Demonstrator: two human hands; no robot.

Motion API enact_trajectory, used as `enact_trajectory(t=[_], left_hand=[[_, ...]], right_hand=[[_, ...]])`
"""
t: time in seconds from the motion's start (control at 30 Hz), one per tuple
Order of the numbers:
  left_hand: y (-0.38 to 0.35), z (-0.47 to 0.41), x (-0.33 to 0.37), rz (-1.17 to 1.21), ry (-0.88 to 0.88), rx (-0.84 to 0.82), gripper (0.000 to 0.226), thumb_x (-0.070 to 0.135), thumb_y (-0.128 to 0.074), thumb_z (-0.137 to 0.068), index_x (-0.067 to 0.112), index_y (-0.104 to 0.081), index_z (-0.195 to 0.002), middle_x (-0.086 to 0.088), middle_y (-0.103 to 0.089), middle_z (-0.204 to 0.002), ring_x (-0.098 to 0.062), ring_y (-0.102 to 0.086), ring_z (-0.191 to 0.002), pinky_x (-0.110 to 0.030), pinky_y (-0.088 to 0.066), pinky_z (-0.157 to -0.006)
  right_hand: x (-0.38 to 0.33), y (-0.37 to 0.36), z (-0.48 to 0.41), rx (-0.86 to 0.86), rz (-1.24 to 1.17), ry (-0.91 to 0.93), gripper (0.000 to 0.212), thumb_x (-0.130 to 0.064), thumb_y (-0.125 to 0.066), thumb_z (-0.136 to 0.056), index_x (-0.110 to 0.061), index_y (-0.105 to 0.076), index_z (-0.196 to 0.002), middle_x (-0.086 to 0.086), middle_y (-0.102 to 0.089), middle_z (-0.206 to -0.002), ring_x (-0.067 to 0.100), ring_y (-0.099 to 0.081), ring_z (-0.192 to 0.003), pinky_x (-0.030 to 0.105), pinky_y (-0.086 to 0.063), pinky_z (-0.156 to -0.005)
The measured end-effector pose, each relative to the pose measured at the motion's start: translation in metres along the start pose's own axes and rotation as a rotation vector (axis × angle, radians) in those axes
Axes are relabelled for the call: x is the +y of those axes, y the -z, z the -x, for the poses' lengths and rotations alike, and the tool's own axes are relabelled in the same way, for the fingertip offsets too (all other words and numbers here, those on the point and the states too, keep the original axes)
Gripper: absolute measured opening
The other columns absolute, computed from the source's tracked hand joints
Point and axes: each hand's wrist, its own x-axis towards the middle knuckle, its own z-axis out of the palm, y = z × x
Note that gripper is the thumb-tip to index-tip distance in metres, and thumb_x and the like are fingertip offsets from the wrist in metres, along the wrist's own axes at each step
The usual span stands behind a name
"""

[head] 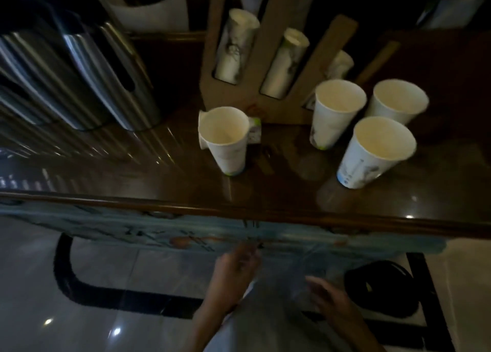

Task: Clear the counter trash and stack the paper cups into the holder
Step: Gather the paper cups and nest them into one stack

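Below the counter edge, at lower centre of the frame, the left hand (237,265) and right hand (328,297) seem to pinch a blurred clear plastic bag (287,277). Four loose paper cups (223,136) stand upright before the cardboard holder (268,59); dispose of the plastic first, then nest them rim-up.

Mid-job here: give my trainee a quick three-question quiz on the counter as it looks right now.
1. How many loose paper cups stand upright on the counter?
2. True or false: the left hand is gripping a cup.
3. Where is the wooden holder? A) in front of the loose cups B) behind them C) on the floor

Key:
1. Four: left cup, middle cup, far-right cup, near-right cup.
2. False; both hands, including the right hand, are below the counter edge.
3. B
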Motion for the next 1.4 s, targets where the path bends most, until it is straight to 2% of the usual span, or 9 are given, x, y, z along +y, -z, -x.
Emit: enact_trajectory(t=[0.1,0.23,0.33,0.47,0.63,0.9,1.03,1.2,1.4], left_hand=[[0.041,-0.013,0.043,0.142,-0.217,0.323,0.039,0.050,-0.064,-0.090,0.037,-0.059,-0.127,0.023,-0.069,-0.106,0.003,-0.070,-0.094,-0.004,-0.055,-0.071],[0.082,-0.037,0.087,0.165,-0.439,0.651,0.072,0.040,-0.079,-0.082,0.026,-0.044,-0.144,0.014,-0.062,-0.115,-0.011,-0.068,-0.103,-0.020,-0.060,-0.081],[0.095,-0.065,0.105,0.157,-0.453,0.698,0.102,0.049,-0.083,-0.073,0.022,-0.028,-0.154,-0.003,-0.052,-0.139,-0.019,-0.056,-0.126,-0.035,-0.054,-0.101],[0.093,-0.090,0.121,0.156,-0.441,0.637,0.114,0.054,-0.083,-0.070,0.023,-0.018,-0.158,-0.004,-0.042,-0.155,-0.015,-0.043,-0.141,-0.023,-0.043,-0.108],[0.107,-0.087,0.106,0.194,-0.472,0.632,0.101,0.042,-0.086,-0.076,0.027,-0.026,-0.156,0.019,-0.048,-0.147,0.000,-0.051,-0.136,-0.036,-0.054,-0.108],[0.146,-0.064,0.056,0.219,-0.466,0.777,0.096,0.049,-0.087,-0.067,0.038,-0.037,-0.147,0.003,-0.051,-0.142,-0.019,-0.053,-0.134,-0.050,-0.053,-0.105],[0.153,-0.068,0.057,0.234,-0.399,0.826,0.095,0.054,-0.091,-0.052,0.068,-0.032,-0.126,0.013,-0.047,-0.125,-0.017,-0.055,-0.124,-0.036,-0.054,-0.096],[0.135,-0.087,0.072,0.345,-0.427,0.687,0.097,0.051,-0.091,-0.057,0.059,-0.027,-0.130,0.031,-0.050,-0.127,0.009,-0.058,-0.118,-0.015,-0.050,-0.086],[0.089,-0.114,0.118,0.415,-0.541,0.495,0.098,0.037,-0.093,-0.067,0.055,-0.029,-0.138,0.026,-0.048,-0.137,0.002,-0.056,-0.127,-0.013,-0.053,-0.096]], right_hand=[[-0.069,-0.006,0.003,-0.001,-0.102,0.193,0.023,-0.019,-0.072,-0.088,-0.036,-0.070,-0.104,-0.013,-0.075,-0.110,-0.004,-0.068,-0.102,0.025,-0.050,-0.099],[-0.159,0.006,0.017,0.026,-0.146,0.473,0.029,-0.049,-0.068,-0.087,-0.040,-0.071,-0.115,-0.017,-0.073,-0.117,-0.001,-0.065,-0.112,0.013,-0.050,-0.090],[-0.211,0.021,0.017,0.077,-0.110,0.634,0.031,-0.046,-0.065,-0.089,-0.037,-0.069,-0.119,-0.016,-0.072,-0.117,0.001,-0.065,-0.112,0.012,-0.049,-0.092],[-0.256,0.034,-0.010,0.161,-0.017,0.709,0.029,-0.031,-0.066,-0.094,-0.034,-0.066,-0.123,-0.018,-0.072,-0.116,-0.006,-0.064,-0.109,0.008,-0.049,-0.086],[-0.312,0.022,-0.057,0.312,0.267,0.838,0.048,-0.011,-0.066,-0.094,-0.028,-0.055,-0.137,-0.008,-0.064,-0.132,0.004,-0.058,-0.122,0.033,-0.051,-0.101],[-0.351,-0.072,-0.125,0.101,0.865,0.928,0.109,-0.030,-0.084,-0.070,-0.037,-0.017,-0.156,0.004,-0.032,-0.156,0.028,-0.023,-0.146,0.050,-0.013,-0.118],[-0.352,-0.066,-0.133,0.257,0.643,0.923,0.104,-0.032,-0.085,-0.069,-0.046,-0.023,-0.151,-0.002,-0.044,-0.145,0.022,-0.037,-0.132,0.038,-0.027,-0.104],[-0.371,0.009,-0.086,0.261,0.018,0.901,0.102,-0.057,-0.086,-0.063,-0.042,-0.033,-0.149,-0.016,-0.048,-0.139,0.007,-0.049,-0.124,0.030,-0.046,-0.096],[-0.383,0.070,-0.008,0.259,-0.026,1.165,0.087,-0.042,-0.082,-0.073,-0.028,-0.041,-0.148,-0.010,-0.053,-0.137,0.011,-0.056,-0.123,0.019,-0.052,-0.087]])
